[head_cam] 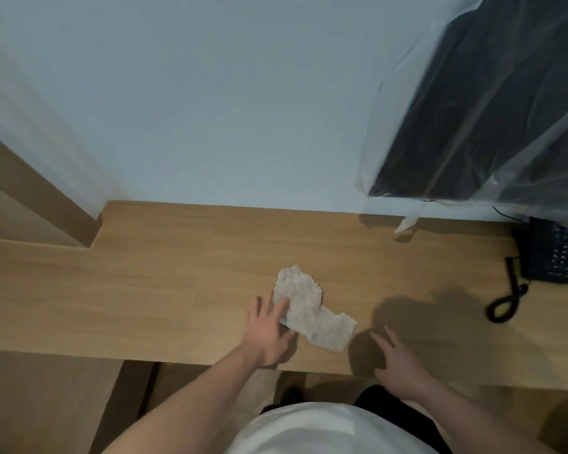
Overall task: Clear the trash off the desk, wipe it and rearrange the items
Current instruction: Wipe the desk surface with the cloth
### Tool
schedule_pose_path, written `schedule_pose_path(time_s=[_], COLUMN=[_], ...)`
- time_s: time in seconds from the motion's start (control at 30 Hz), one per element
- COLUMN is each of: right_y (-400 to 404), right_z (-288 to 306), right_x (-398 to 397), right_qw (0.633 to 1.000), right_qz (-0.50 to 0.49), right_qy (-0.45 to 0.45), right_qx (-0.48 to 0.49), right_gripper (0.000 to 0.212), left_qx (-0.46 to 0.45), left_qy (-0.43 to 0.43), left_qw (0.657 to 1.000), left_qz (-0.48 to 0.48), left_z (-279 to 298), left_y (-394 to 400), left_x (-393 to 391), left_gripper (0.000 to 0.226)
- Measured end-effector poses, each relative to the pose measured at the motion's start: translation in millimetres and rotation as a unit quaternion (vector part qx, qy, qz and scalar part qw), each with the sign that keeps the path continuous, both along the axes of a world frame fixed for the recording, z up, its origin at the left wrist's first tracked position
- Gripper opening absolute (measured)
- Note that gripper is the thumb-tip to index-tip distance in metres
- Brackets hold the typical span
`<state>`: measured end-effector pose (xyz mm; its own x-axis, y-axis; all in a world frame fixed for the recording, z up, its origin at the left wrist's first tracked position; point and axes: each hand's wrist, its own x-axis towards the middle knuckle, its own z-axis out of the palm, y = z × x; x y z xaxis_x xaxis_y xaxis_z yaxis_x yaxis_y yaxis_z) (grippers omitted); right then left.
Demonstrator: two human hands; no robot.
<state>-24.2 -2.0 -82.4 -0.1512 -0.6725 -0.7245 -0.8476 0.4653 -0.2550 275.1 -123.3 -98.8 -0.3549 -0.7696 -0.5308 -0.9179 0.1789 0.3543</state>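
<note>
Evidently mid-wipe, the left hand [269,332] presses its spread fingers [282,306] flat on the crumpled paper towel [309,309] near the tabletop [145,290] front edge, while the right hand [397,362] hovers nearby, fingers relaxed, holding nothing.

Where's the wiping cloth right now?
In the head view the wiping cloth lies flat on the desk near its front edge, under the left hand's fingers, with the right hand just right of it.
</note>
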Motion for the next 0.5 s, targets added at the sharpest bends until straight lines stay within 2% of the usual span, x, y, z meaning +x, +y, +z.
schedule_pose_path(time_s=[0.1, 0.17, 0.3, 0.4, 0.5], right_y=[2.2, 6.4, 21.0, 29.9, 25.2], right_z=[-2.9, -5.4, -3.5, 2.3, 10.1], right_x=[4.0, 5.8, 3.7, -10.0, -19.2], right_qw=[0.999, 0.997, 0.992, 0.989, 0.986], right_qz=[-0.031, -0.063, -0.106, -0.115, -0.103], right_qy=[-0.02, -0.029, -0.029, 0.007, 0.023], right_qx=[-0.009, -0.021, -0.068, -0.093, -0.131], right_gripper=[0.086, 0.089, 0.092, 0.096, 0.101], left_qx=[0.057, 0.109, 0.211, 0.176, 0.125], left_qy=[-0.037, -0.014, 0.039, 0.029, -0.006], left_qw=[0.998, 0.992, 0.97, 0.971, 0.98], left_qz=[-0.013, -0.059, -0.111, -0.161, -0.153], left_z=[-7.4, -1.5, 31.7, 45.1, 19.6], left_y=[3.1, 12.7, 34.0, 39.0, 35.3], left_x=[15.5, -16.6, -104.1, -127.2, -104.4], left_gripper=[0.092, 0.092, 0.078, 0.075, 0.089])
